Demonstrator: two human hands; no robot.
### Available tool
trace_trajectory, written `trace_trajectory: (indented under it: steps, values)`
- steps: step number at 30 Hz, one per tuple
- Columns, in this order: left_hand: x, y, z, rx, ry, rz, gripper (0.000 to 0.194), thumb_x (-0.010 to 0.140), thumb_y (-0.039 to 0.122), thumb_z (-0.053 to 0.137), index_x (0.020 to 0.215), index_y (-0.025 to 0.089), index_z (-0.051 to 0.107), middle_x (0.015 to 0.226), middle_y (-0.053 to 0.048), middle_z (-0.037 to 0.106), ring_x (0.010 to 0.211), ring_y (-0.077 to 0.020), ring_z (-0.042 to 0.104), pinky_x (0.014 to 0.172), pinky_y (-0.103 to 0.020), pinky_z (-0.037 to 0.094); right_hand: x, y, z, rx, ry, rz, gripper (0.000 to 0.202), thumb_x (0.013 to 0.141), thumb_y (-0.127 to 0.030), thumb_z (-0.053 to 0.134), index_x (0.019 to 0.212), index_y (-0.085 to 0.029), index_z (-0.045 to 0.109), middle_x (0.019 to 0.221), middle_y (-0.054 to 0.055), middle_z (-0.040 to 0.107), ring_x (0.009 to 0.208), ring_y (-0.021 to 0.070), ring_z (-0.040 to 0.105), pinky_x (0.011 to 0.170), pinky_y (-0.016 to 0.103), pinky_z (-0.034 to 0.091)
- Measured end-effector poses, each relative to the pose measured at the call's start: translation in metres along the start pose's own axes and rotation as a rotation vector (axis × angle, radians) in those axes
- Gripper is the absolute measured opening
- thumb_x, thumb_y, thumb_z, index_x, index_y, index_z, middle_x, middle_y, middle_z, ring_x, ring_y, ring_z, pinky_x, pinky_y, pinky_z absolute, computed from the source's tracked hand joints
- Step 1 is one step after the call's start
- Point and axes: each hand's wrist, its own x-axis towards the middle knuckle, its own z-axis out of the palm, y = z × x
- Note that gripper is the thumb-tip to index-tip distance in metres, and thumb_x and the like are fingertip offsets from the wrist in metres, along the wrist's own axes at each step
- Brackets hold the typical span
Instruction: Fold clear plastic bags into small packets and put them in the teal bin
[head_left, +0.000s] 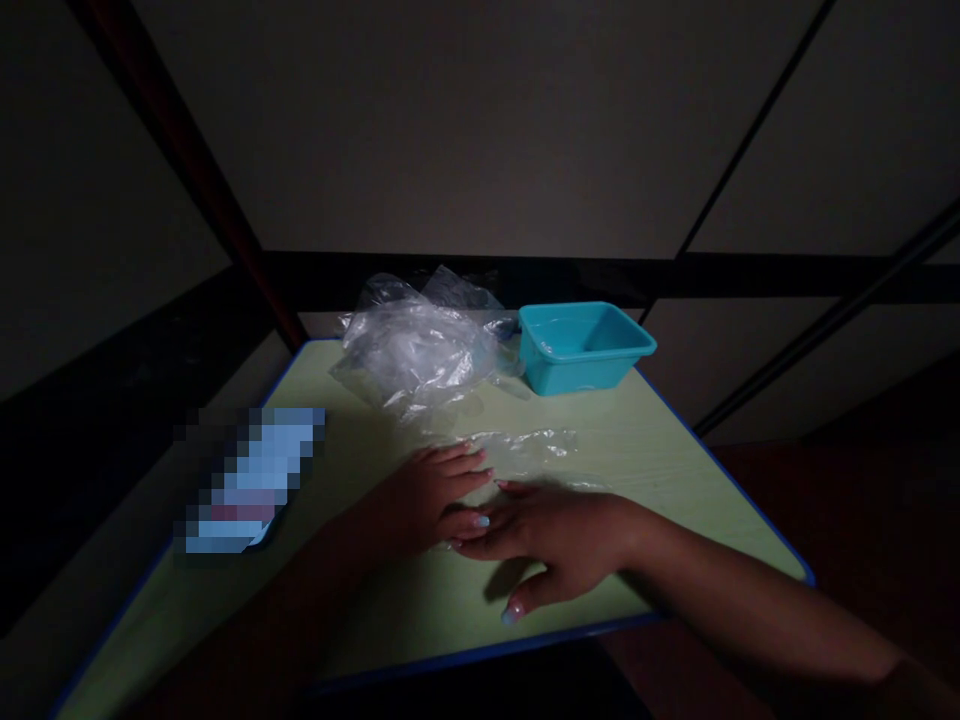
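Note:
My left hand (439, 495) lies palm down near the middle of the table, fingers extended over the edge of a thin clear plastic sheet or bag (525, 450). From the right, my right hand (559, 535) rests with its fingers spread and its fingertips meeting the left hand's thumb. Part of the clear plastic is hidden beneath both hands. Neither hand grips anything that shows. Behind them sits a crumpled heap of clear plastic bags (427, 350), and to its right stands a turquoise rectangular tub (585, 375).
A phone-like object (255, 480), blurred by pixelation, lies at the table's left side. The pale green table (420, 620) has a blue rim. Dark-edged panels (465, 130) rise behind the table.

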Motion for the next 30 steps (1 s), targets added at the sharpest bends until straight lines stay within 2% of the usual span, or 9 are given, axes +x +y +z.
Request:
trace_trajectory:
  steps: [5, 9, 13, 17, 19, 21, 24, 26, 30]
  values:
    - [0.003, -0.004, 0.009, 0.242, 0.062, -0.172, 0.050, 0.090, 0.039, 0.057, 0.137, 0.024, 0.051, 0.148, -0.014, 0.043, 0.138, -0.0352, 0.034, 0.107, -0.058, 0.029, -0.004, -0.008, -0.003, 0.125, -0.027, 0.011, 0.069, 0.069, -0.028, 0.082, 0.133, -0.031, 0.055, 0.139, 0.007, 0.052, 0.130, 0.0253, 0.048, 0.114, 0.048, 0.019]
    - [0.005, -0.012, 0.014, 0.399, 0.248, -0.371, 0.053, 0.090, 0.038, 0.054, 0.138, 0.018, 0.047, 0.150, -0.020, 0.036, 0.140, -0.0404, 0.027, 0.106, -0.063, 0.027, -0.009, -0.013, -0.005, 0.076, -0.128, -0.058, 0.073, 0.070, -0.026, 0.081, 0.136, -0.032, 0.051, 0.139, 0.005, 0.051, 0.130, 0.0238, 0.048, 0.113, 0.046, 0.023]
    - [0.005, -0.010, 0.007, 0.364, 0.439, -0.342, 0.044, 0.092, 0.035, 0.047, 0.130, 0.014, 0.050, 0.146, -0.019, 0.040, 0.135, -0.0349, 0.035, 0.107, -0.053, 0.031, -0.006, -0.009, -0.002, 0.033, -0.033, -0.139, 0.069, 0.073, -0.027, 0.079, 0.137, -0.029, 0.051, 0.136, 0.008, 0.056, 0.126, 0.0233, 0.052, 0.114, 0.046, 0.021]
    - [0.004, 0.008, -0.010, 0.216, 0.638, -0.283, 0.032, 0.095, 0.032, 0.031, 0.101, 0.018, 0.058, 0.108, -0.012, 0.061, 0.106, -0.0241, 0.055, 0.095, -0.039, 0.043, 0.003, 0.004, 0.002, -0.017, 0.087, -0.044, 0.066, 0.078, -0.026, 0.075, 0.139, -0.028, 0.048, 0.144, 0.010, 0.047, 0.135, 0.0244, 0.042, 0.115, 0.052, 0.010]
    - [0.004, 0.014, -0.013, 0.176, 0.575, -0.317, 0.034, 0.094, 0.033, 0.028, 0.079, 0.020, 0.056, 0.082, -0.007, 0.060, 0.083, -0.0216, 0.057, 0.078, -0.034, 0.045, 0.007, 0.011, 0.002, -0.051, 0.124, 0.025, 0.066, 0.081, -0.028, 0.072, 0.141, -0.027, 0.046, 0.148, 0.011, 0.042, 0.138, 0.0254, 0.035, 0.114, 0.056, 0.005]
    - [0.003, 0.016, -0.013, 0.161, 0.367, -0.376, 0.037, 0.093, 0.036, 0.029, 0.068, 0.021, 0.052, 0.068, -0.004, 0.056, 0.066, -0.0199, 0.053, 0.064, -0.031, 0.041, 0.009, 0.017, 0.000, -0.098, 0.151, 0.082, 0.062, 0.085, -0.027, 0.067, 0.142, -0.028, 0.044, 0.149, 0.011, 0.040, 0.139, 0.0252, 0.034, 0.114, 0.058, 0.003]
    - [0.003, 0.014, -0.008, 0.154, 0.061, -0.417, 0.037, 0.090, 0.046, 0.042, 0.065, 0.021, 0.055, 0.064, -0.003, 0.056, 0.058, -0.0197, 0.051, 0.056, -0.029, 0.032, 0.010, 0.023, -0.005, -0.178, 0.175, 0.169, 0.055, 0.090, -0.023, 0.058, 0.142, -0.031, 0.042, 0.150, 0.010, 0.039, 0.140, 0.0239, 0.034, 0.112, 0.061, 0.001]
    - [0.003, 0.012, -0.006, 0.151, -0.008, -0.406, 0.036, 0.082, 0.052, 0.056, 0.066, 0.021, 0.056, 0.066, -0.003, 0.058, 0.061, -0.0208, 0.053, 0.056, -0.029, 0.031, 0.011, 0.027, -0.008, -0.232, 0.197, 0.236, 0.054, 0.092, -0.024, 0.055, 0.143, -0.031, 0.041, 0.151, 0.010, 0.037, 0.141, 0.0254, 0.031, 0.110, 0.064, -0.002]
    - [0.001, 0.011, -0.005, 0.138, -0.013, -0.400, 0.038, 0.066, 0.056, 0.073, 0.067, 0.021, 0.059, 0.071, -0.003, 0.060, 0.067, -0.0231, 0.056, 0.059, -0.028, 0.033, 0.010, 0.040, -0.015, -0.341, 0.285, 0.392, 0.058, 0.092, -0.034, 0.055, 0.146, -0.027, 0.037, 0.153, 0.013, 0.031, 0.143, 0.0308, 0.022, 0.107, 0.069, -0.004]
